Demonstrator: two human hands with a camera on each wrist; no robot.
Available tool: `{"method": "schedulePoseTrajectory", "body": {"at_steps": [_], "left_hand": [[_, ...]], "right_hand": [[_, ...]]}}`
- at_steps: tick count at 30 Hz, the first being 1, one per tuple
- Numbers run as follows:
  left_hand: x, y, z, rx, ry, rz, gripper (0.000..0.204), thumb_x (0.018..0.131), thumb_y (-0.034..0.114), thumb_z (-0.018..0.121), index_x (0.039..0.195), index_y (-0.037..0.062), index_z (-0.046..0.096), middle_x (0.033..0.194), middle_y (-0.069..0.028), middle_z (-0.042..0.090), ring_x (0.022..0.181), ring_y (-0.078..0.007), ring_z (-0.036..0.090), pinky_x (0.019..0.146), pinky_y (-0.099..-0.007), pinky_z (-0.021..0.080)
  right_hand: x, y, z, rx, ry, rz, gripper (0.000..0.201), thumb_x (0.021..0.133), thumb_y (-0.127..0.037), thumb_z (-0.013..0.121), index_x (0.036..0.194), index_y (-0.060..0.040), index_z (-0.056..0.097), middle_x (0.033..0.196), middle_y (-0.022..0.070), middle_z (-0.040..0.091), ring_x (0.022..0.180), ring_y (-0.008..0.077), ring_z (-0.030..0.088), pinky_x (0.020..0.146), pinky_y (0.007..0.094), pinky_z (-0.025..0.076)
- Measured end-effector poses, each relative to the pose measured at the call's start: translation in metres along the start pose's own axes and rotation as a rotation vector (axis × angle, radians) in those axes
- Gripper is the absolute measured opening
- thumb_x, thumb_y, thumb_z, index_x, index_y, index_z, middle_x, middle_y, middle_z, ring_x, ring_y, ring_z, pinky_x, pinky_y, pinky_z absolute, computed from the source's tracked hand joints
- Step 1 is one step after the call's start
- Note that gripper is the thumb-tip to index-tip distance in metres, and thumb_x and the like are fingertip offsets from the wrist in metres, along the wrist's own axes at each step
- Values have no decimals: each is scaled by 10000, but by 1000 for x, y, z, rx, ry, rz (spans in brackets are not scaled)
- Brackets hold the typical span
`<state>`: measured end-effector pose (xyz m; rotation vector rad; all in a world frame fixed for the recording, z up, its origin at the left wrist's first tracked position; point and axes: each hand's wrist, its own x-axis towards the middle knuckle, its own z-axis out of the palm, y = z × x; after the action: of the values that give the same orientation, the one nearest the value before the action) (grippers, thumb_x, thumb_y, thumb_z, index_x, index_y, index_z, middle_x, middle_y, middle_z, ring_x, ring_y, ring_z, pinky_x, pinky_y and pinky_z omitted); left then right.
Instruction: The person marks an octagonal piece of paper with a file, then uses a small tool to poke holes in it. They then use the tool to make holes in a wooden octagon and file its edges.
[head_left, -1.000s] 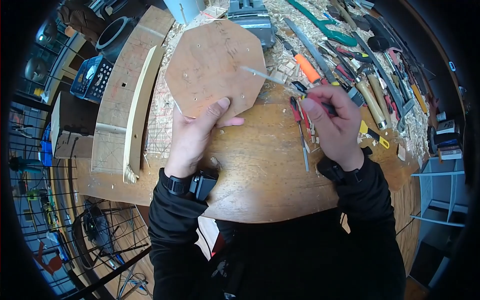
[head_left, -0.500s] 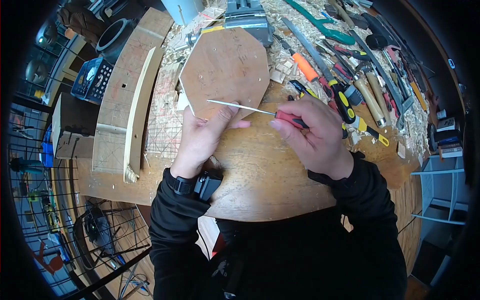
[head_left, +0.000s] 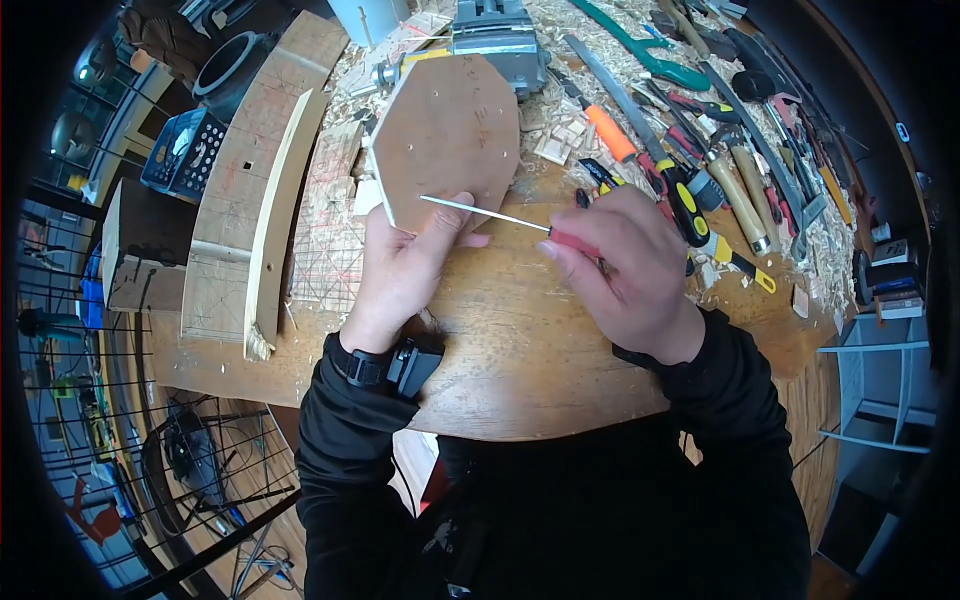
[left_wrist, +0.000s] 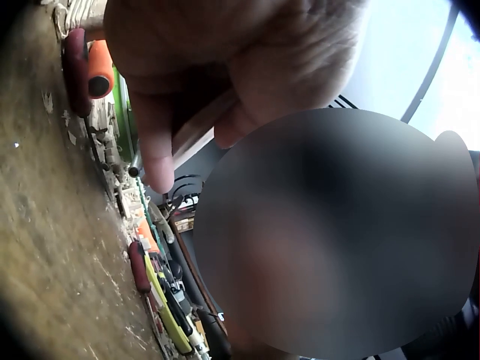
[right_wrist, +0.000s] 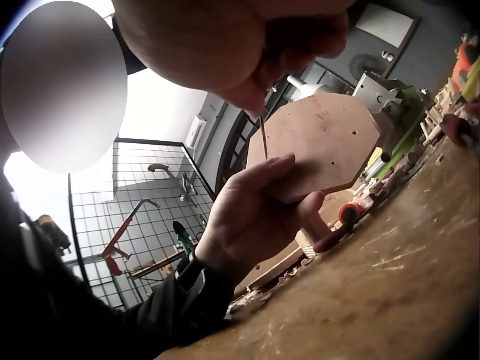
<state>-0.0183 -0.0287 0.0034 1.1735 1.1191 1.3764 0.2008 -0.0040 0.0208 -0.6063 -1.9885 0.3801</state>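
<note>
My left hand point(head_left: 398, 272) grips the lower edge of a brown octagonal wooden board point(head_left: 452, 130), thumb over its face. Small holes and pencil marks show on the board, which is tilted up above the bench. Between thumb and fingers, my right hand point(head_left: 628, 278) pinches a red-handled needle file point(head_left: 490, 212). Its thin pale shaft points left across the board, with the tip at the lower-left part of the face. In the right wrist view the shaft meets the board point(right_wrist: 322, 146) near its edge, just above the left thumb.
Behind the board stands a vise point(head_left: 497, 40) among wood shavings. Knives, chisels and an orange-handled tool point(head_left: 608, 133) crowd the right of the bench point(head_left: 530, 360). To the left lie a long wooden strip point(head_left: 277, 220) and a marked curved plank point(head_left: 225, 225).
The right hand has moved left, bringing the needle file from the board's right side across its lower face. The left hand has shifted the board slightly right and tilted it more edge-on.
</note>
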Motion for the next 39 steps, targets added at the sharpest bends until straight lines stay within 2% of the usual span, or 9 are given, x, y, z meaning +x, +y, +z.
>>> {"method": "schedulePoseTrajectory", "body": {"at_steps": [2, 6, 14, 21, 24, 26, 33, 35, 39], "left_hand": [[1, -4, -1, 26, -5, 9, 208, 976, 107, 591, 1114, -48, 608, 1007, -95, 657, 880, -159, 656, 715, -305, 610], [0, -3, 2, 56, 2, 17, 219, 978, 125, 594, 1110, -51, 604, 995, -89, 658, 851, -145, 653, 705, -285, 595], [-3, 2, 4, 203, 1, 55, 227, 985, 153, 593, 1089, -48, 610, 944, -78, 672, 796, -127, 652, 685, -261, 544], [-4, 5, 4, 247, -4, 88, 212, 996, 168, 575, 1028, -37, 621, 873, -61, 665, 737, -115, 620, 665, -261, 504], [-4, 1, 0, 301, -28, 83, 205, 995, 168, 575, 1011, -33, 612, 846, -56, 652, 730, -112, 607, 652, -265, 495], [-4, 0, 1, 287, -22, 83, 203, 995, 168, 575, 1015, -31, 608, 836, -56, 647, 733, -112, 605, 649, -265, 493], [-5, 0, 2, 302, -41, 104, 194, 1000, 161, 560, 1022, -29, 594, 807, -53, 625, 721, -112, 579, 646, -270, 474], [-5, -1, 1, 308, -55, 112, 193, 1001, 161, 558, 1024, -28, 590, 807, -49, 620, 725, -113, 574, 652, -270, 472], [-5, -2, 4, 321, -35, 116, 186, 1001, 156, 557, 1041, -25, 580, 818, -44, 611, 740, -113, 567, 671, -269, 472]], "right_hand": [[1, -1, -4, -159, 0, -169, 267, 733, -11, 789, 963, -5, 654, 783, 94, 612, 653, 214, 573, 569, 310, 441], [1, -4, -2, -170, 35, -211, 278, 723, -4, 788, 968, 4, 656, 780, 92, 605, 636, 212, 561, 557, 319, 434], [0, -19, -6, -108, -106, 24, 206, 761, -63, 779, 879, -5, 620, 741, 98, 605, 604, 239, 557, 544, 336, 437], [-3, -14, 1, -76, 26, -55, 172, 823, -121, 735, 885, -52, 590, 732, 87, 564, 630, 258, 567, 549, 362, 424], [-2, -15, -7, -86, -69, -6, 180, 811, -103, 739, 898, -53, 590, 739, 96, 566, 635, 262, 570, 561, 358, 432], [-2, -17, -9, -16, -153, 146, 193, 805, -113, 750, 884, -49, 586, 742, 98, 560, 636, 265, 564, 569, 347, 435], [-4, -15, -4, -77, 30, 16, 171, 837, -118, 745, 858, -13, 612, 689, 85, 567, 584, 213, 547, 546, 313, 420], [-6, -13, -9, -21, -156, 173, 192, 801, -118, 761, 847, -37, 592, 712, 96, 559, 617, 268, 560, 556, 353, 424], [-7, -16, -7, 77, -206, 301, 186, 806, -119, 755, 837, -42, 588, 717, 101, 558, 630, 268, 565, 557, 357, 424]]}}
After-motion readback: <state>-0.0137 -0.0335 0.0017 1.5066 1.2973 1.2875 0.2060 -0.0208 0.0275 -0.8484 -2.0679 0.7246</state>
